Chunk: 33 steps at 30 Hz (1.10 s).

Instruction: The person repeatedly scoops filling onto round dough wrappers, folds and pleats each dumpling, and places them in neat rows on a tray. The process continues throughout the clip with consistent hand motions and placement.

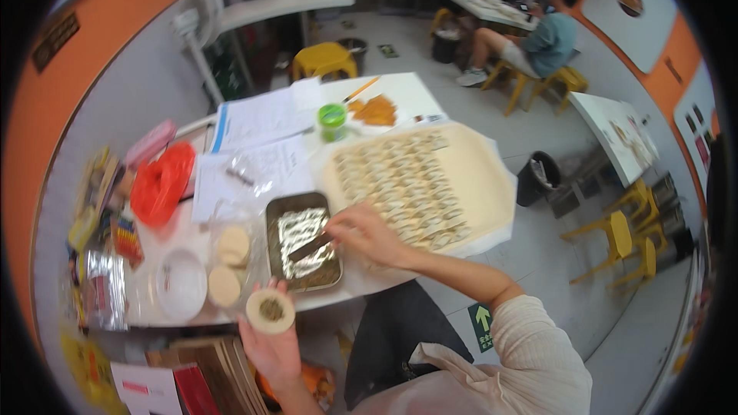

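Note:
On the raised fingers of my left hand [274, 351] rests a round dumpling wrapper [256, 318] with a small mound of dark greenish filling [271, 309] in its middle. My right hand [369, 233] grips a flat dark filling spatula [310, 248] over a rectangular metal tray [271, 230]. The tray's bottom shines through, with some filling along its near end. Left of the tray, stacks of round wrappers [223, 286] lie in clear plastic. Beyond my right hand, rows of folded dumplings [398, 184] cover much of a large pale board [487, 190].
A white bowl [181, 285], a red plastic bag [163, 184], papers [259, 121] and a green-lidded container [332, 122] share the white table [403, 86]. Cardboard [213, 351] stands below its near left edge. Beyond are yellow stools [324, 59], a bin [537, 177] and several seated people.

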Motion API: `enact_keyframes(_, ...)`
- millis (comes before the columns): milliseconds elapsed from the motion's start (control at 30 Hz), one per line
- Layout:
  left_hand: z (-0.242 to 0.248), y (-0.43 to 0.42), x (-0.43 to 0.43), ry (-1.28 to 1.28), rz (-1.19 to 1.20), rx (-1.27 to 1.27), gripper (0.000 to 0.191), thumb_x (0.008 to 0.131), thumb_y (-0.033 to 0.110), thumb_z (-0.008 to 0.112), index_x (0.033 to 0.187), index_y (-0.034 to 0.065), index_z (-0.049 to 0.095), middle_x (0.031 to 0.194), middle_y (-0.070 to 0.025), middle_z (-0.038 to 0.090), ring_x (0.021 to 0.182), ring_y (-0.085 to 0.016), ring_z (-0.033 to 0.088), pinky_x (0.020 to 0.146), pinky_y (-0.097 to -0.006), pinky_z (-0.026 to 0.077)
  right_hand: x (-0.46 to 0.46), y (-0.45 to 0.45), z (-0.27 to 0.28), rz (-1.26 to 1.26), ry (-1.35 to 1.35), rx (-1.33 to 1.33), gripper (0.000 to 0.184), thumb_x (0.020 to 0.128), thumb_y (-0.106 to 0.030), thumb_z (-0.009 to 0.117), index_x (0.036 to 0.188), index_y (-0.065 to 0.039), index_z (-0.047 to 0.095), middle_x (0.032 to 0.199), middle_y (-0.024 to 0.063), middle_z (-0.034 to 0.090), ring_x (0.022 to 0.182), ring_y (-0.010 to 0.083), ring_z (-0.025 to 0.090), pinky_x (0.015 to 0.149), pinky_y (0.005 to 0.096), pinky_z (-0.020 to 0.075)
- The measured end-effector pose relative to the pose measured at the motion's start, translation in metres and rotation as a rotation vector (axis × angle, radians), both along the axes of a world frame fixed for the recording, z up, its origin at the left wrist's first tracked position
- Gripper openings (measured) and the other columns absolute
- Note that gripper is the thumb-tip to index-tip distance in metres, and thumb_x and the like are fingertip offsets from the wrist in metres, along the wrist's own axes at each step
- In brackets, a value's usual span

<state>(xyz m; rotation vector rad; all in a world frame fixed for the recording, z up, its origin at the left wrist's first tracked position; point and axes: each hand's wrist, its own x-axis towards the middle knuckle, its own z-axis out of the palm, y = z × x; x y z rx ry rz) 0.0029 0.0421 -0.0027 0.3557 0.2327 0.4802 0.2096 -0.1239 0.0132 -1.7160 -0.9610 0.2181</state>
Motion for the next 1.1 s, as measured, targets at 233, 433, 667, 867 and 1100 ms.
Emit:
enact_keyframes(233,0.003,0.012,-0.013,0.006,0.069,-0.115,0.058,0.104,0.035,0.033,0.147,-0.0039,0.027,0.151,-0.0271,0.03,0.141,-0.038,0.03,0.117,-0.0478,0.028,-0.015,0.029,-0.037,-0.137,-0.154,-0.071,0.012,0.087,-0.025,0.062,0.082,-0.014,0.065,0.078,0.0003,0.06,0.085,0.0196,0.053,0.088,0.0371,0.0268)
enact_keyframes(433,0.01,0.015,-0.019,0.041,0.15,-0.173,0.056,0.104,0.031,0.032,0.147,-0.0043,0.026,0.153,-0.0262,0.027,0.143,-0.036,0.028,0.119,-0.0474,0.024,-0.023,0.028,-0.049,-0.322,-0.428,0.031,0.009,0.081,-0.023,0.065,0.087,-0.017,0.063,0.086,0.0005,0.054,0.093,0.021,0.047,0.087,0.0387,0.0265)
enact_keyframes(667,0.013,0.023,-0.041,0.019,0.161,-0.144,0.057,0.104,0.03,0.035,0.149,-0.0025,0.025,0.154,-0.0241,0.026,0.143,-0.034,0.027,0.119,-0.0468,0.024,-0.026,0.017,-0.054,-0.295,-0.302,-0.112,0.018,0.081,-0.024,0.066,0.096,-0.017,0.063,0.093,0.0026,0.053,0.098,0.0235,0.046,0.089,0.0396,0.0264)
enact_keyframes(867,0.017,0.03,-0.066,-0.03,0.19,-0.261,0.057,0.103,0.028,0.039,0.15,-0.0012,0.023,0.156,-0.0204,0.026,0.144,-0.031,0.027,0.119,-0.0469,0.02,-0.017,0.041,-0.014,-0.281,-0.591,-0.018,0.021,0.083,-0.021,0.065,0.104,-0.017,0.064,0.096,0.0052,0.053,0.098,0.0281,0.046,0.084,0.0422,0.032)
enact_keyframes(1100,0.01,0.035,-0.1,-0.181,0.238,-0.125,0.054,0.104,0.032,0.034,0.146,-0.0014,0.03,0.148,-0.0258,0.035,0.138,-0.038,0.036,0.117,-0.0514,0.026,-0.043,0.185,0.032,0.333,-0.954,-0.147,0.031,0.078,-0.009,0.063,0.105,-0.02,0.073,0.098,0.0037,0.06,0.102,0.0255,0.05,0.087,0.0407,0.0351)
